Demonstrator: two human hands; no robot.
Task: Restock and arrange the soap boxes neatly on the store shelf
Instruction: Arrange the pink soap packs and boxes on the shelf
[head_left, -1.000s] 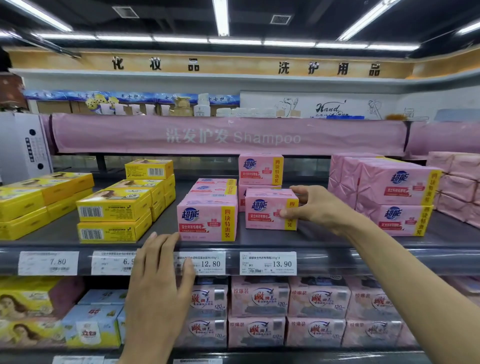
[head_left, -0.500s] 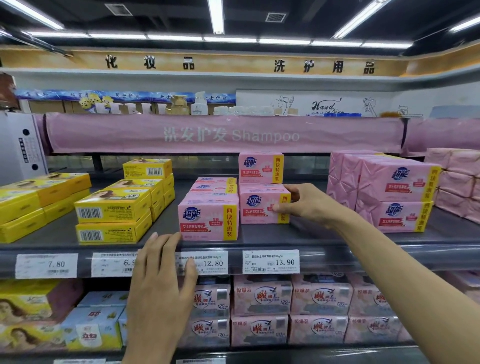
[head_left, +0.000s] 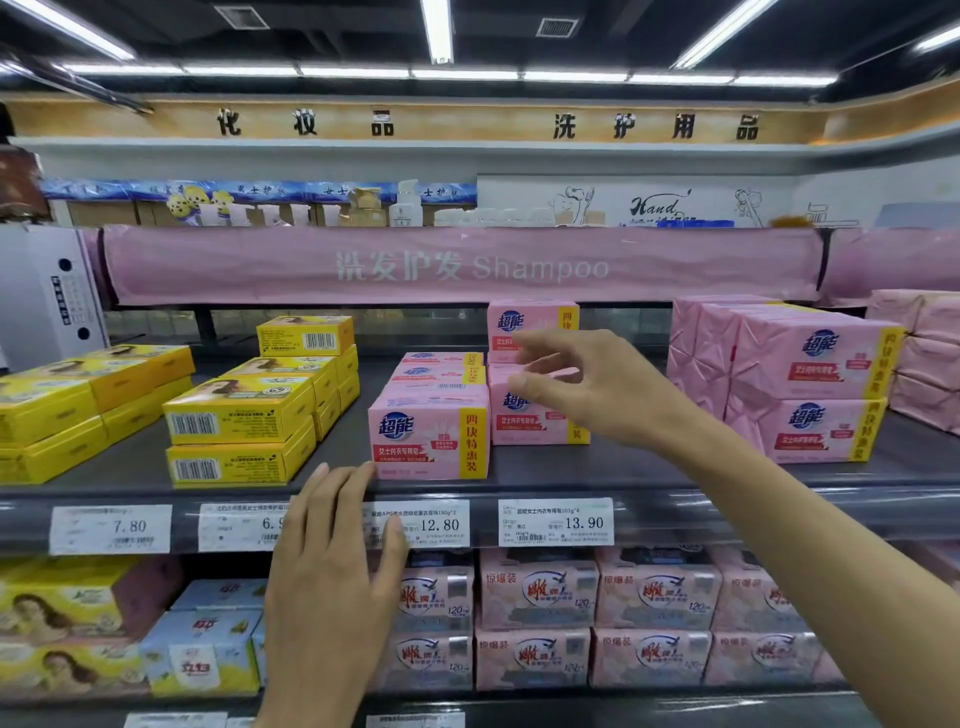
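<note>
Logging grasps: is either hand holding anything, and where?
Nothing is held: the right hand hovers open before the pink box; the left hand lies flat on the shelf edge.

Grey shelf (head_left: 649, 465): yellow boxes (head_left: 239, 415) stacked L, two high at front. Pink soap boxes (head_left: 428, 436) ctr, rows running front-to-back. Pink wrapped packs (head_left: 815, 384) stacked R. Price tags (head_left: 555, 521) along front edge.
</note>
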